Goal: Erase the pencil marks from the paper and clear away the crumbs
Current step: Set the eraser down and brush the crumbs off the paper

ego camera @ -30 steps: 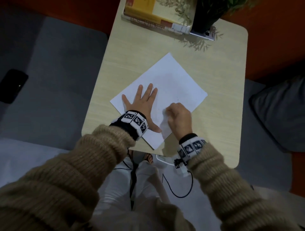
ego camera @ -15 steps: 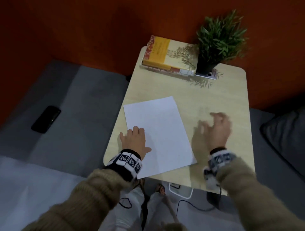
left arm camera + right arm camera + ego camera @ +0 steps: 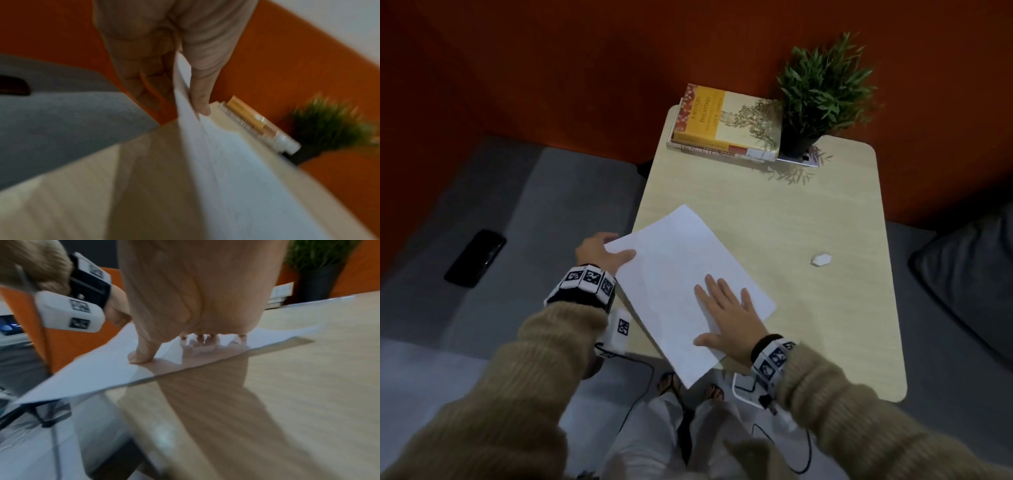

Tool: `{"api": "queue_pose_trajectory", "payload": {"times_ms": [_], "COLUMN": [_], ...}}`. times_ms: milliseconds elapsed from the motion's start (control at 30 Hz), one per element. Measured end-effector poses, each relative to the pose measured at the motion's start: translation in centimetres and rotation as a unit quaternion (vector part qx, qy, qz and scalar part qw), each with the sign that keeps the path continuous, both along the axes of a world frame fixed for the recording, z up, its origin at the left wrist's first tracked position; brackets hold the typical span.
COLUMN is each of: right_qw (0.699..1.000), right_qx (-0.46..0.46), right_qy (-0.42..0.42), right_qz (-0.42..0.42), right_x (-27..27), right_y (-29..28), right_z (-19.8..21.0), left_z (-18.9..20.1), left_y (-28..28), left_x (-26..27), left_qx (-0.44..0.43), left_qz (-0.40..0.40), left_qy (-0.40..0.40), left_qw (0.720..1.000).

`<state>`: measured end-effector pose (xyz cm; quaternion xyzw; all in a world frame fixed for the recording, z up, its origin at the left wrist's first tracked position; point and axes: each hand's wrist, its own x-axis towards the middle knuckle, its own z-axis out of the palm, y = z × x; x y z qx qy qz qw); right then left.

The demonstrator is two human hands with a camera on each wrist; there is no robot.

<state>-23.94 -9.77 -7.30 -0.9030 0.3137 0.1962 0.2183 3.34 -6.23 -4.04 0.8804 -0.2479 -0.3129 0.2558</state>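
The left hand [image 3: 599, 251] pinches the white paper sheet [image 3: 681, 274] by its left corner (thumb on top), lifted off the pale wooden table [image 3: 808, 212]; the right hand [image 3: 726, 315] presses flat, fingers spread, on it.

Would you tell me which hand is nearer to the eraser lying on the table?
Right. The right hand rests flat on the paper, left of the eraser; the left hand pinches the paper's far-left edge, farther away.

The left hand [image 3: 601, 253] is curled, thumb above and fingers beneath, pinching the paper [image 3: 681, 274] at its edge. The right hand [image 3: 726, 315] is laid flat, fingers straight and spread, pressed on the sheet beside that grip.
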Motion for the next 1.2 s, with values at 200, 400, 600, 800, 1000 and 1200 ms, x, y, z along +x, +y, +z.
{"api": "queue_pose_trajectory", "payload": {"times_ms": [200,400,600,800,1000,1200], "right_qw": [0.998,0.959,0.958,0.951,0.953,0.983], "right_qx": [0.054,0.181,0.134,0.129,0.143,0.067], "right_qy": [-0.016,-0.171,-0.185,-0.161,-0.164,-0.103], "right_qz": [-0.034,-0.136,-0.173,-0.230,-0.213,-0.136], "right_x": [-2.2,5.8,6.2,6.0,6.9,5.2], "right_y": [-3.0,5.3,6.6,5.1,5.3,5.3], "right_z": [2.5,4.0,3.7,3.3,2.0,-0.4], "left_z": [-0.5,-0.7,-0.7,-0.1,0.3,-0.2], "left_y": [2.3,3.8,4.9,5.4,5.8,3.6], "left_x": [-1.5,-4.9,-5.8,-6.4,-7.2,-6.4], "left_qx": [0.012,-0.036,-0.064,-0.076,-0.069,0.054], "left_qz": [-0.075,-0.076,-0.025,-0.023,0.002,-0.059], "left_qy": [0.101,0.264,0.331,0.363,0.400,0.217], "left_qw": [0.992,0.961,0.941,0.928,0.914,0.973]}}
